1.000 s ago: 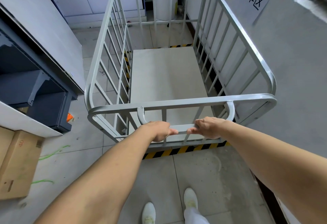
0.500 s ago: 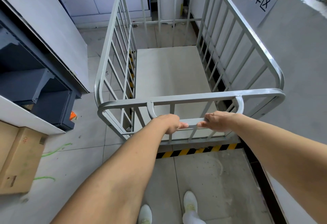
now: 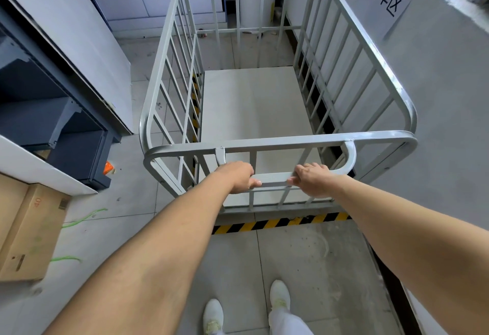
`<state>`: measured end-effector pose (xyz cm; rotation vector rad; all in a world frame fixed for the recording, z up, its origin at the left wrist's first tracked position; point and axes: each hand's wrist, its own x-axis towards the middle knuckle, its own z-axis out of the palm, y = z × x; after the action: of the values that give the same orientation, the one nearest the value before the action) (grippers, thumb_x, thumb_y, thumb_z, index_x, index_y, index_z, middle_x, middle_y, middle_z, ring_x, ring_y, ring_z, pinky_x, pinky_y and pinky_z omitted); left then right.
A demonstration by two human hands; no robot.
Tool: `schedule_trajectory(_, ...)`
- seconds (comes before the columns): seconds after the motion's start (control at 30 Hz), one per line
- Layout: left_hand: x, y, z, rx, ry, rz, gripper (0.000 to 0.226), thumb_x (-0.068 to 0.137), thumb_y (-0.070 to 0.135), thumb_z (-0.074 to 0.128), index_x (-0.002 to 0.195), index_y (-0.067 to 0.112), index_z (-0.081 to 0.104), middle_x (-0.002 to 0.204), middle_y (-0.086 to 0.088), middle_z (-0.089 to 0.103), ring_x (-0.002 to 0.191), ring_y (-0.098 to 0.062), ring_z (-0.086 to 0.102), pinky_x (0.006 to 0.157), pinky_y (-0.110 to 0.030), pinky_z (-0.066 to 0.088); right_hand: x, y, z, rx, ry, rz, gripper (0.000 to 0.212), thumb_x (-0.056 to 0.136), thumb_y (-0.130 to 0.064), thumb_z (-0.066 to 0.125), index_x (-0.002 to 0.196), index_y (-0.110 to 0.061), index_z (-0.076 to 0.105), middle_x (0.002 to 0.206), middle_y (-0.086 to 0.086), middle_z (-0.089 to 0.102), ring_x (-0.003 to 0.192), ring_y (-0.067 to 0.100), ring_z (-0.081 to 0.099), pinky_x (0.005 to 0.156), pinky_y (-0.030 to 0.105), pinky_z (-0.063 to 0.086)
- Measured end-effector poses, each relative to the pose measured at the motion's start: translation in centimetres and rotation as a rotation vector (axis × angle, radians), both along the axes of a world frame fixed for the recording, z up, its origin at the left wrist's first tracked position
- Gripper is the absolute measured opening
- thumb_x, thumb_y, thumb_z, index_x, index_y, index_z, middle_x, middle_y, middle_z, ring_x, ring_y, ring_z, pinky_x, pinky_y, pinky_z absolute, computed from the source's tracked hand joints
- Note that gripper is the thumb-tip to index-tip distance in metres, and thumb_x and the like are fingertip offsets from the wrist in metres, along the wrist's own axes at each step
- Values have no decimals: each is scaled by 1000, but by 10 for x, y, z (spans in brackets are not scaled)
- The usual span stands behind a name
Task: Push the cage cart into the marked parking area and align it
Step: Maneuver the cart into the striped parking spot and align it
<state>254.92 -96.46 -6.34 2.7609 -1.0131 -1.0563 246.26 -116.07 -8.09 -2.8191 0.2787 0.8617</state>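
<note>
Both hands clamp the handle bar: left hand (image 3: 242,177), right hand (image 3: 312,179), grips wrapped tight. The cage cart (image 3: 264,112) stands just beyond the striped floor tape (image 3: 277,224), beside the wall.

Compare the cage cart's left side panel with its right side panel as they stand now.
The left side panel faces open tiled floor, and striped floor tape shows through its bars; the right side panel runs close along the grey wall, with a dark strip at the wall's foot behind it. The left panel's bars look bunched together from here, the right panel's more spread out. Both are grey barred frames with rounded corners.
</note>
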Motion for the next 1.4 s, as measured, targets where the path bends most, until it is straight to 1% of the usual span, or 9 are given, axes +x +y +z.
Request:
schedule_trajectory(0.07,-1,-5,-4,-33,-103,-27,39,95,49,48,80,13,55,89,-7,63,92,-29,60,78,-35,41,-1,-4,-3,-21,-37,51,49,99,-50,26,121,-12,48,126,12,55,117,28,47,103,42,32)
schedule_trajectory(0.23,1,-12,-2,-10,-179,-72,37,94,50,51,80,16,57,101,-8,70,100,-29,62,87,-37,45,3,-11,-3,-31,-4,122,44,100,-49,25,112,-13,47,122,12,56,113,28,48,102,42,30)
schedule_trajectory(0.43,-11,-27,1,-15,-178,-85,43,95,48,49,102,10,66,109,-10,68,106,-31,61,90,-40,45,-3,-25,4,-67,34,142,29,100,-47,25,95,-20,36,120,10,58,113,25,50,99,40,29)
schedule_trajectory(0.67,-28,-61,2,-46,-133,-114,44,95,49,49,103,10,67,110,-11,68,107,-31,61,88,-39,45,-22,-56,7,-162,56,85,39,101,-44,26,114,-13,46,125,8,55,118,25,48,102,40,30)
schedule_trajectory(0.8,-25,-59,2,-39,-100,-86,42,94,51,49,89,12,65,94,-7,65,99,-30,61,79,-36,43,-22,-52,6,-135,14,53,43,101,-45,28,122,-13,48,126,7,55,119,25,48,100,39,33)
schedule_trajectory(0.9,-24,-55,2,-37,-4,-32,45,94,51,49,96,9,67,93,-7,65,95,-29,61,74,-34,43,-18,-50,13,-111,54,-5,42,99,-46,36,119,-14,53,121,6,60,112,27,55,91,37,40)
schedule_trajectory(1.0,-19,-43,8,-108,78,49,37,96,41,51,109,10,67,108,-8,67,104,-28,61,84,-36,47,-10,-45,22,-46,21,-29,39,94,-46,47,114,-13,59,110,8,64,96,27,61,78,35,48)
schedule_trajectory(1.1,-10,-24,20,-187,-10,138,29,97,32,51,116,15,66,119,-7,65,111,-27,59,95,-38,48,0,-25,30,1,-75,-21,39,92,-41,54,120,-15,58,115,8,64,101,27,61,84,35,51)
schedule_trajectory(1.4,48,57,47,-182,-198,270,30,98,25,51,125,15,61,131,-9,61,121,-29,56,99,-34,44,71,71,59,72,-231,63,38,90,-41,56,121,-18,58,124,11,60,114,33,57,93,37,50)
